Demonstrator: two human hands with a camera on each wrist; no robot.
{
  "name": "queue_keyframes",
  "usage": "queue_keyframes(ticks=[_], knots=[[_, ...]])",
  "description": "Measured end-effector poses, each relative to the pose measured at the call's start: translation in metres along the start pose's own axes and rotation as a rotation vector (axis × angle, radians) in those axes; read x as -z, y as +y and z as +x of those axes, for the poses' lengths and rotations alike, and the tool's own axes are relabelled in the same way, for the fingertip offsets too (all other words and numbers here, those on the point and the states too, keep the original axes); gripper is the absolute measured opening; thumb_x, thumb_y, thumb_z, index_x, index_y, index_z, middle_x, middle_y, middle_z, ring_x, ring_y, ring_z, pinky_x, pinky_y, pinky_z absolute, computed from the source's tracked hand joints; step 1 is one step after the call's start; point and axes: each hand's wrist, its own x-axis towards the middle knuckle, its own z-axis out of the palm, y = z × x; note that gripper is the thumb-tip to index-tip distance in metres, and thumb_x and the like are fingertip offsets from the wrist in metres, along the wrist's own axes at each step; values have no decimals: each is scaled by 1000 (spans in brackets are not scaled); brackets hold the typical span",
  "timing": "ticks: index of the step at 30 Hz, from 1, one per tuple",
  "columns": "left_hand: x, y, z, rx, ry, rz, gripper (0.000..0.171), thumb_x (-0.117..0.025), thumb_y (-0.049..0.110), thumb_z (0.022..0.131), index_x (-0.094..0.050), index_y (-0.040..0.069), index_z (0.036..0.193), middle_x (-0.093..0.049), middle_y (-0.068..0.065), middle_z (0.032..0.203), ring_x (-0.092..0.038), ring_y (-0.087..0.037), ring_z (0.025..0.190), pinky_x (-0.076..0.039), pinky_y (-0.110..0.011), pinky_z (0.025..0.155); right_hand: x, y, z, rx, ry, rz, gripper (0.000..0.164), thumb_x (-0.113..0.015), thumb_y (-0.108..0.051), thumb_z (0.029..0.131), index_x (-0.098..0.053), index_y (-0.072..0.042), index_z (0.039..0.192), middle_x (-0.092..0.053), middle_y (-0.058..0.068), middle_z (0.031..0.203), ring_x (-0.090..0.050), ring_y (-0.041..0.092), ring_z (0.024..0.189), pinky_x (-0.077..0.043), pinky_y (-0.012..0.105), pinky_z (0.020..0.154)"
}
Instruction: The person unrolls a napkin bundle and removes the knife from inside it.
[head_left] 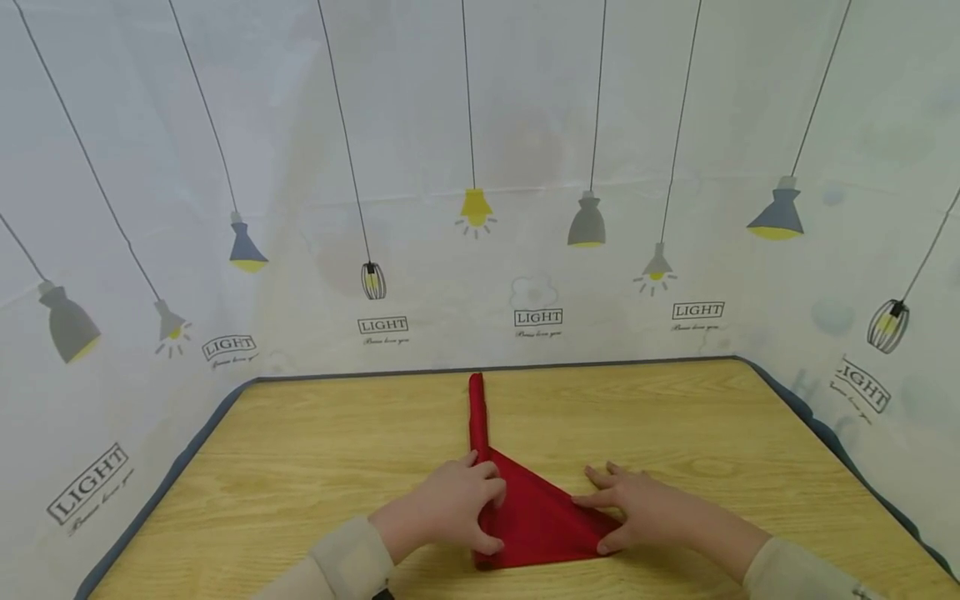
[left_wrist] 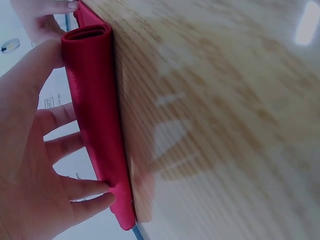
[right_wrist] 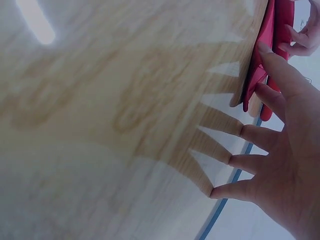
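Note:
A red cloth lies on the wooden table, its left side wound into a long narrow roll (head_left: 477,412) that points away from me. From the roll a flat triangular part (head_left: 536,525) spreads to the right. My left hand (head_left: 453,504) rests along the near half of the roll, thumb at its near end and the other fingers spaced out along it. In the left wrist view the rolled end (left_wrist: 87,34) shows its layers. My right hand (head_left: 641,504) presses the right corner (right_wrist: 252,82) with thumb and index finger, while its other fingers stand straight on the tabletop.
The wooden table (head_left: 337,442) has a dark blue edge (head_left: 180,467) along its sides and back. Behind it, a white sheet (head_left: 420,125) printed with hanging lamps and "LIGHT" labels surrounds the table. The roll's far end reaches close to the back edge.

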Motion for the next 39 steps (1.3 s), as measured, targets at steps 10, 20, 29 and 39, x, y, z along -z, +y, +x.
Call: queue_keyframes(ticks=[10,20,29,39], knots=[[-8,-13,-11,-29,-34,-89,22,-71,43,77,-61,29,92,-55,9,117,-55,-28,113,-43,-45,99,-2,-1,-1,1,-14,-4,62,-74,-49,81,-58,-26,137,-36,19,151,-25,55,135,-27,74,96],[-9,-21,-26,-29,-20,-102,30,-65,55,83,-66,31,101,-55,6,125,-47,-37,124,-41,-51,100,-2,-3,-2,-16,-24,13,62,-74,-49,82,-57,-28,138,-35,17,152,-24,54,136,-26,75,97],[-9,-23,-34,21,-7,-128,46,-65,70,77,-62,31,101,-52,4,126,-44,-38,125,-44,-48,98,-2,-5,-3,-14,-20,2,62,-73,-48,82,-57,-27,138,-34,18,152,-24,53,137,-24,75,97],[-1,-24,-36,73,18,-145,49,-69,71,73,-57,28,92,-48,7,113,-47,-12,100,-48,-26,79,2,-5,0,-10,-8,-24,62,-76,-45,81,-59,-23,137,-35,21,151,-25,55,135,-27,75,95]])
